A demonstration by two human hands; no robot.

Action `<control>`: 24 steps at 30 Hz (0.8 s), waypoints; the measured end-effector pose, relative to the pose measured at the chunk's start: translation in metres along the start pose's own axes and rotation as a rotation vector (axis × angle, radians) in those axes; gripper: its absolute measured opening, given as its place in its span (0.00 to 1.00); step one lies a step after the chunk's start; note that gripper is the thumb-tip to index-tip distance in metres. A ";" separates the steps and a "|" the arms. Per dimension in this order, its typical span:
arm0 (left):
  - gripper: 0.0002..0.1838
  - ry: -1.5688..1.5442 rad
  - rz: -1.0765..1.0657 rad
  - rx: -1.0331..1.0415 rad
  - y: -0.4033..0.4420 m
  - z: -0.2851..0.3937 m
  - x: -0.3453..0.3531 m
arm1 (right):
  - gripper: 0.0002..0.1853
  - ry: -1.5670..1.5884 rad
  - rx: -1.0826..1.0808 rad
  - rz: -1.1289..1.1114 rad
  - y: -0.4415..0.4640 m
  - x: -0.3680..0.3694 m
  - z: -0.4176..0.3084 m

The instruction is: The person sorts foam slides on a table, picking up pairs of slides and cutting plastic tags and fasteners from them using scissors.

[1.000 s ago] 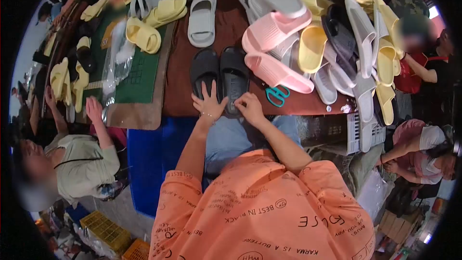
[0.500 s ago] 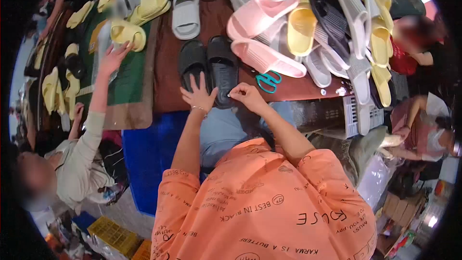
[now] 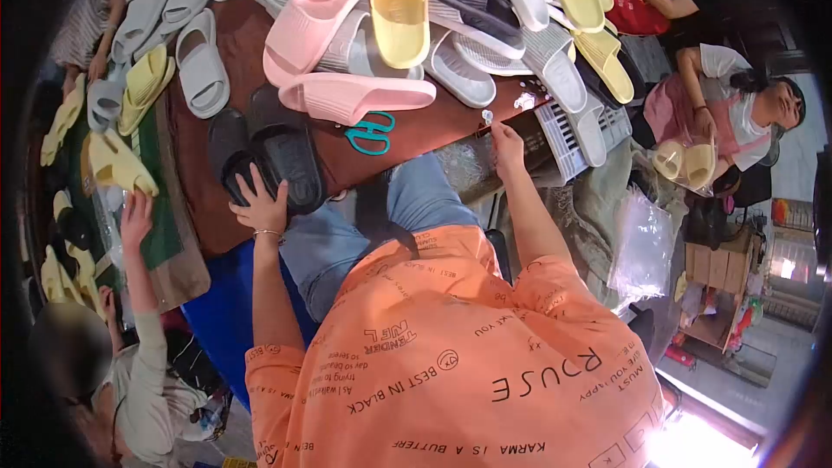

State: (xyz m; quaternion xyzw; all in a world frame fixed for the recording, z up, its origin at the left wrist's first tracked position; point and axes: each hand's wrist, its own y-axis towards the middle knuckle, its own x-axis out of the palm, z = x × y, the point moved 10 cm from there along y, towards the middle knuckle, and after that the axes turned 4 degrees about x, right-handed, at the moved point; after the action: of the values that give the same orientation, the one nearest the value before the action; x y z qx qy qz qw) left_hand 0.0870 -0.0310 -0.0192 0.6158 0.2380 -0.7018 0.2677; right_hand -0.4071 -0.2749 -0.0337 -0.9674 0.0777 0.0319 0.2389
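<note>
My left hand (image 3: 260, 204) lies with fingers spread over the lower end of the left black slipper (image 3: 228, 143). Beside it, the right black slipper (image 3: 290, 160) rests sole down at the table's front edge. My right hand (image 3: 510, 147) is out at the table edge, its fingers pinched together; anything between them is too small to tell. Just above those fingertips is a small clear item (image 3: 487, 116), with shiny bits (image 3: 525, 101) to its right. Teal-handled scissors (image 3: 371, 133) lie on the brown cloth (image 3: 403, 152) between my hands.
Pink (image 3: 360, 97), grey (image 3: 203, 65) and yellow slippers (image 3: 400, 22) are piled behind. A white crate (image 3: 568, 143) stands at the right edge. A co-worker's hand (image 3: 136, 221) touches a yellow slipper at left. Another person (image 3: 737, 104) holds bagged slippers at right.
The view has turned to the right. My right hand has left the right black slipper and moved right to the table edge. My left hand remains at the left slipper.
</note>
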 end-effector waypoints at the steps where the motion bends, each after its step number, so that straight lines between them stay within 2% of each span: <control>1: 0.42 -0.030 -0.007 -0.012 0.000 0.000 0.000 | 0.10 0.001 0.001 0.003 0.004 -0.001 0.000; 6: 0.42 -0.055 -0.033 -0.032 0.001 0.000 -0.001 | 0.09 0.059 0.023 -0.024 0.013 0.009 0.002; 12: 0.42 -0.068 -0.055 -0.032 0.000 0.001 -0.003 | 0.12 -0.025 -0.001 0.080 0.027 0.003 0.003; 15: 0.43 0.044 0.017 0.034 -0.001 0.006 -0.011 | 0.14 -0.224 -0.246 0.127 0.024 0.003 -0.022; 16: 0.42 0.079 -0.054 0.016 -0.004 0.010 -0.019 | 0.13 -0.218 -0.252 0.141 0.031 0.001 -0.017; 17: 0.42 0.061 -0.120 0.014 -0.004 0.011 -0.025 | 0.12 -0.336 -0.245 0.177 0.002 0.010 -0.045; 18: 0.36 0.094 -0.073 0.033 -0.007 0.017 -0.044 | 0.11 -0.229 -0.229 0.144 0.015 0.009 -0.032; 20: 0.25 -0.275 0.101 0.368 -0.017 0.067 -0.134 | 0.11 -0.324 -0.368 0.173 0.040 0.001 -0.019; 21: 0.19 -0.519 0.039 0.465 -0.026 0.092 -0.184 | 0.12 -0.355 -0.330 0.167 0.034 0.005 -0.022; 22: 0.14 -0.769 -0.026 0.557 -0.039 0.119 -0.241 | 0.14 -0.367 -0.389 0.200 0.033 0.004 -0.023; 23: 0.12 -0.862 -0.025 0.639 -0.060 0.142 -0.293 | 0.17 -0.382 -0.450 0.231 0.036 0.002 -0.022; 24: 0.09 -0.924 0.120 0.824 -0.086 0.158 -0.341 | 0.22 -0.171 -0.359 0.171 0.046 0.001 -0.007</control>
State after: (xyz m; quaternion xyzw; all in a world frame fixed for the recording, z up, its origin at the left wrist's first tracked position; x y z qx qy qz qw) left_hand -0.0534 -0.0440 0.3401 0.3135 -0.2279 -0.9137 0.1221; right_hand -0.4133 -0.3187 -0.0487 -0.9781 0.1319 0.1470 0.0651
